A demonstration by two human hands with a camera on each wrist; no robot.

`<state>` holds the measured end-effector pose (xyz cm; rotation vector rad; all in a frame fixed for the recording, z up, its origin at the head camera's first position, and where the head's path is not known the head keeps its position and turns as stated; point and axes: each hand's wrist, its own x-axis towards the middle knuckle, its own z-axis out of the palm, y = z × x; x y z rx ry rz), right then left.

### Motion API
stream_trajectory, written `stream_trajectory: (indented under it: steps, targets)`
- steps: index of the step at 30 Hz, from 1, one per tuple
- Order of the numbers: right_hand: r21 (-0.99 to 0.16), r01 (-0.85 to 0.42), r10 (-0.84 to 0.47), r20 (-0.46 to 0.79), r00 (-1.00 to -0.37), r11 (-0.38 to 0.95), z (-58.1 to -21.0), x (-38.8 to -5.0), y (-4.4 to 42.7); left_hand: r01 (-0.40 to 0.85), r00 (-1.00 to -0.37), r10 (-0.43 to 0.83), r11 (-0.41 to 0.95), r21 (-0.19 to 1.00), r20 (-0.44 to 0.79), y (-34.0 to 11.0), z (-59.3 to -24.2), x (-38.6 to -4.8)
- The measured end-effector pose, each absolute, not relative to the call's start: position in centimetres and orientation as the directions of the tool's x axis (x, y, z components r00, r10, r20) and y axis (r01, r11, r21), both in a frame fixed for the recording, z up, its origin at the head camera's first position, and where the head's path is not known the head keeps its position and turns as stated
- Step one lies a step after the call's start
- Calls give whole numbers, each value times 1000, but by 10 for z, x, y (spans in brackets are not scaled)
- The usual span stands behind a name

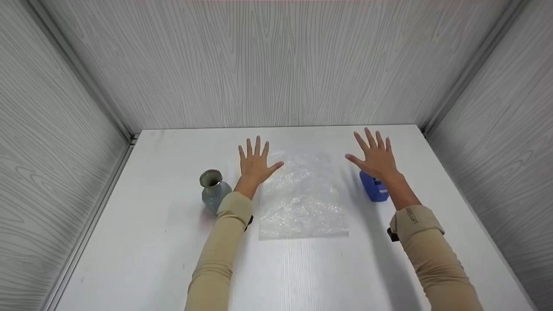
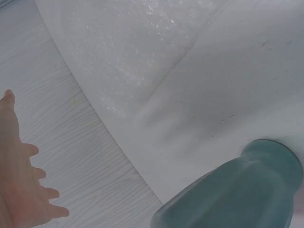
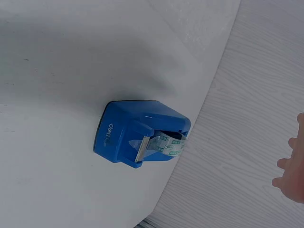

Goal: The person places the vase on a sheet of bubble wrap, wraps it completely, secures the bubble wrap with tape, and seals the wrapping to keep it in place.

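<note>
A sheet of clear bubble wrap [image 1: 302, 198] lies flat on the white table, also in the left wrist view [image 2: 137, 42]. My left hand [image 1: 255, 166] is held with fingers spread at its left edge, beside a grey-green vase [image 1: 214, 194] that shows large in the left wrist view [image 2: 237, 190]. Fingers spread, my right hand [image 1: 376, 159] is over the far end of a blue tape dispenser [image 1: 373, 188]. In the right wrist view the dispenser [image 3: 137, 133] carries a roll of printed tape [image 3: 172, 143]. Neither hand holds anything.
The white table [image 1: 173, 259] is bounded by a wood-grain back panel [image 1: 276, 65] and by side panels at left [image 1: 52, 151] and right [image 1: 497, 129]. The vase stands left of the wrap, the dispenser right of it.
</note>
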<state>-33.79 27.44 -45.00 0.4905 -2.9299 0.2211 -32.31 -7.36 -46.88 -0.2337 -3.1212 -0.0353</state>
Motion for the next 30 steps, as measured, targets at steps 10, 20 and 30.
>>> stream_trajectory:
  steps: [10, 20, 30]
  targets:
    - [-110, -347, -317, 223, -922, 931, -445, -326, 275, 213, -976, 209, 976, 53, 65, -62, -465, -315]
    - [-129, -409, -377, 214, -901, 903, -455, -310, 254, 305, -951, 300, 949, 75, 75, -60, -473, -292]
    - [-254, -531, -491, 207, -846, 808, -488, -278, 203, 442, -851, 351, 880, 173, 390, -76, -489, -247]
